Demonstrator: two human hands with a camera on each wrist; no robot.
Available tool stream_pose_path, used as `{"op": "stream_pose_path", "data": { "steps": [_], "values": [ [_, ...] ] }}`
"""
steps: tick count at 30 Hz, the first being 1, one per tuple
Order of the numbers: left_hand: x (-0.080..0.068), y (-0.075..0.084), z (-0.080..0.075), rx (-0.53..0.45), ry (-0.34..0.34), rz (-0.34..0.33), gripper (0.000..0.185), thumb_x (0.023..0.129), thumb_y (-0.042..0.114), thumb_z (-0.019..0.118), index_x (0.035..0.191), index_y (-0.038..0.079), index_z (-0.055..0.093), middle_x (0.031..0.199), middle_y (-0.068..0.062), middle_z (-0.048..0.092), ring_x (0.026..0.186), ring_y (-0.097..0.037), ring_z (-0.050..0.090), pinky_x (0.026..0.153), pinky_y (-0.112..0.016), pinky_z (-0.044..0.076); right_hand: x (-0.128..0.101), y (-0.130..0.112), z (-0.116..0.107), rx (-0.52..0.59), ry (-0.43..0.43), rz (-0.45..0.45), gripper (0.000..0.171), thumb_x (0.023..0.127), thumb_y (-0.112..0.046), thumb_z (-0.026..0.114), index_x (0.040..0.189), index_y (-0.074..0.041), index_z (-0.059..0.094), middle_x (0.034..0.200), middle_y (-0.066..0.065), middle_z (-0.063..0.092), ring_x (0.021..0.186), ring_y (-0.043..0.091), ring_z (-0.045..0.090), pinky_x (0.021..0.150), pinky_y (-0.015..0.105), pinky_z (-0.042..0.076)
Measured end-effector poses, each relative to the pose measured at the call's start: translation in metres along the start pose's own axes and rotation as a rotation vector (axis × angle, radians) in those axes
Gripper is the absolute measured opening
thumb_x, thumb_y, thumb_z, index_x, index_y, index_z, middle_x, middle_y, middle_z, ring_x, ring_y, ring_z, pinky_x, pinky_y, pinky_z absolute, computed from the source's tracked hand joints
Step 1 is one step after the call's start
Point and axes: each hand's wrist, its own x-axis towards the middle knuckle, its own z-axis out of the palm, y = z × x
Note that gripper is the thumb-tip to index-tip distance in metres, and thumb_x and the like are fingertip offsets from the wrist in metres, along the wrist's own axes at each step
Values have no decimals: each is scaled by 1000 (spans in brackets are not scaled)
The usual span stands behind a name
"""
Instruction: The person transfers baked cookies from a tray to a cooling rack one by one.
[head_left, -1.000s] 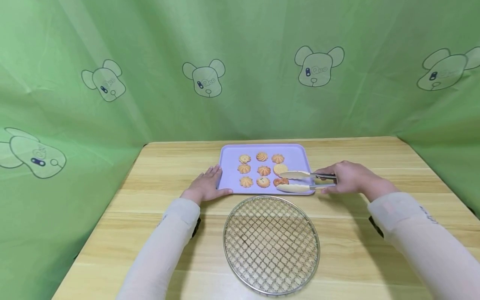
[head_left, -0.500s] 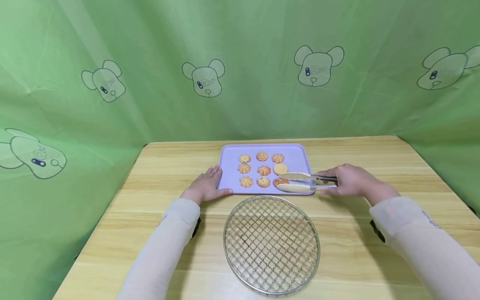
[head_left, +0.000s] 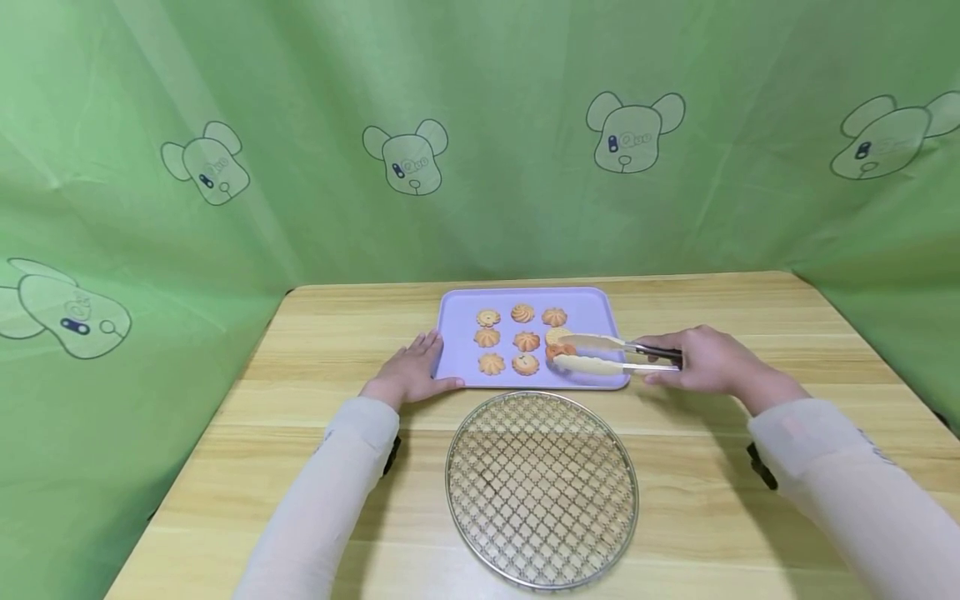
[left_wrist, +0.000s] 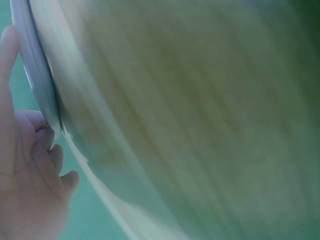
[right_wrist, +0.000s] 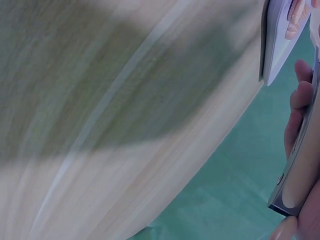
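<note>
My right hand grips metal tongs with pale, scalloped tips. The tips reach over the right side of a lilac tray and lie either side of a reddish-brown cookie. That cookie overlaps the round yellow cookie behind it in the head view. At the tray's left edge rests my left hand, its fingers extended along the rim and thumb at the front corner. In the right wrist view the tongs' handle lies in the right hand, mostly cut off by the frame.
Several other cookies, among them a pale one, sit in rows on the tray. A round wire mesh rack lies on the wooden table in front of the tray. A green curtain stands close behind the table's far edge.
The tongs' tips have shifted up in the head view, and the reddish-brown cookie has moved up with them from the front row. My right hand has drifted slightly right; the left stays put.
</note>
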Motion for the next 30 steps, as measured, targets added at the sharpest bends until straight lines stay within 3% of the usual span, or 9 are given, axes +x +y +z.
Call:
{"op": "stream_pose_path", "data": {
  "steps": [6,14,24,30],
  "values": [
    [0,0,1,1,-2,-1,99,87,72,41,152,4,11,158,-9,4,144,-26,5,115,-45,13,-2,-2,0,19,23,-18,61,76,-40,79,124,-5,64,80,3,67,47,10,39,51,29,41],
    [1,-1,2,5,3,-3,99,87,72,41,152,4,11,158,-10,4,144,-27,5,115,-46,13,-5,-8,2,77,-6,-43,62,77,-45,77,127,-10,63,53,-9,41,43,5,33,40,24,33],
    [1,-1,2,-4,14,-6,100,86,72,43,152,4,12,158,-9,5,144,-26,6,115,-46,14,-8,-21,6,118,-27,-74,60,77,-43,77,126,-11,64,53,-12,43,43,3,32,40,23,34],
    [1,-1,1,3,11,-2,100,86,72,42,152,4,11,158,-9,4,144,-26,6,115,-45,13,-9,-29,9,114,-1,-134,57,75,-39,80,123,-11,66,79,-6,65,43,1,30,41,22,35]
  ]
}}
